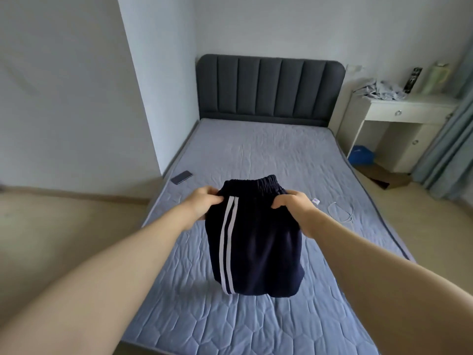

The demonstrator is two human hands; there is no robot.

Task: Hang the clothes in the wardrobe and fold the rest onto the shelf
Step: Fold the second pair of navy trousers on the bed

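Note:
Dark navy trousers with two white side stripes hang folded in the air above the grey-blue quilted mattress. My left hand pinches the fabric at its upper left edge, just beside the stripes. My right hand grips the upper right edge, fingers curled over the cloth. The elastic waistband sits on top, between both hands. The lower end of the bundle hangs free above the bed.
A dark phone lies at the bed's left edge. A white cable lies on the right side. A white desk with crumpled cloth stands at the right, next to a curtain. A padded headboard is behind.

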